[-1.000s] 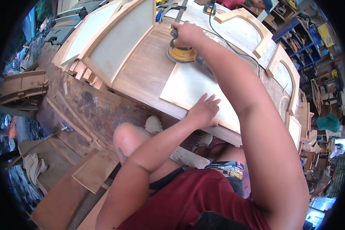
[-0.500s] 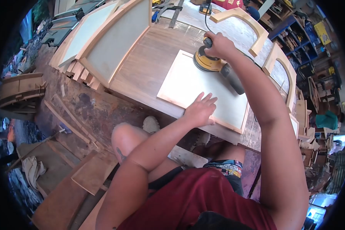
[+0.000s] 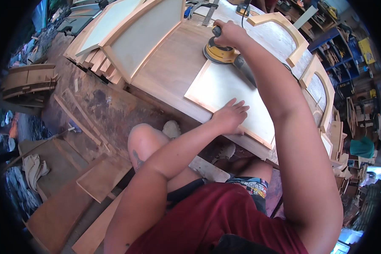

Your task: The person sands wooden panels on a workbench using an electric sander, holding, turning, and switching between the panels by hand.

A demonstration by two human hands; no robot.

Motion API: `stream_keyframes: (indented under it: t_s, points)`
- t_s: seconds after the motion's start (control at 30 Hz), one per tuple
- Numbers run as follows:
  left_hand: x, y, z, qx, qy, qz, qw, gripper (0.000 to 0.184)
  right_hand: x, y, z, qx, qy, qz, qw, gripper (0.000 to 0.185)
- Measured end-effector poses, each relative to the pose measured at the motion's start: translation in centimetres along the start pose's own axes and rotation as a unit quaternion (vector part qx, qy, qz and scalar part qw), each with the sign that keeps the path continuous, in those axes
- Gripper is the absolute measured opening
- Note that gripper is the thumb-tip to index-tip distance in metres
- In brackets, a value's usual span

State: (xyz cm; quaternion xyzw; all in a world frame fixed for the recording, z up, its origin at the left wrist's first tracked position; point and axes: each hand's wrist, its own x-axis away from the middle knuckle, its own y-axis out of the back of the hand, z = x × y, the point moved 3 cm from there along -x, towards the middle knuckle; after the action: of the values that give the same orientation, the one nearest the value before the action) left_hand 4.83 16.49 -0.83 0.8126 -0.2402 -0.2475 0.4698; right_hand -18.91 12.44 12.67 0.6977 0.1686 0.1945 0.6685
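Observation:
My right hand point(image 3: 230, 34) is wrapped round the top grip of a yellow and black orbital sander point(image 3: 219, 53). The sander rests at the far left corner of a white panel with a pale wood frame point(image 3: 224, 86). My left hand point(image 3: 230, 116) lies with fingers spread on the near edge of that panel. Beneath the panel is a brown wooden board point(image 3: 169, 51) on the worktable. The sander's dark dust canister point(image 3: 244, 70) points back toward my forearm, which partly covers it.
A large framed panel point(image 3: 144, 38) stands tilted on the left over stacked wood strips. Curved wooden frames point(image 3: 298, 42) lie on the right. A clamp point(image 3: 209, 12) and another yellow tool point(image 3: 242, 9) are at the back. Wood offcuts point(image 3: 82, 122) litter the floor.
My right hand has slid the sander across the panel to its far left corner, leaving more of the white surface uncovered. My left hand stays on the near edge. The whole view has shifted slightly.

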Motion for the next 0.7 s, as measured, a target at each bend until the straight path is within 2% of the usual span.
stream_keyframes:
  t_s: [0.17,0.23,0.33,0.43,0.5,0.53,0.67,0.7]
  points:
    - [0.0,0.0,0.2,-0.001,-0.01,-0.016,1.0,0.046,2.5,0.1,2.8,0.001,0.059,0.014,0.998,0.072]
    - [-0.1,0.4,0.1,0.001,-0.01,-0.008,1.0,0.046,4.0,-0.4,4.0,0.006,0.135,-0.029,0.99,0.06]
    - [-0.1,0.2,0.2,0.012,-0.009,0.003,1.0,0.048,7.5,-0.1,5.5,-0.001,0.144,-0.021,0.989,0.06]
    - [-0.3,0.4,0.0,-0.007,-0.018,-0.048,0.999,0.052,10.3,0.1,6.9,-0.011,0.161,0.003,0.987,0.059]
    - [-0.5,1.4,-0.3,0.04,0.046,0.019,0.998,0.079,12.0,0.1,8.1,-0.009,0.174,-0.006,0.985,0.058]
    - [-0.3,1.6,-0.4,0.037,0.038,0.008,0.999,0.083,12.4,0.1,8.3,-0.01,0.181,-0.011,0.983,0.057]
    - [-0.2,2.0,-0.4,0.04,0.056,0.051,0.996,0.081,11.4,-0.1,7.7,-0.022,0.178,-0.017,0.984,0.058]
    - [0.0,1.9,-0.4,0.056,0.046,0.02,0.997,0.063,11.2,-0.1,7.4,-0.027,0.168,-0.011,0.985,0.058]
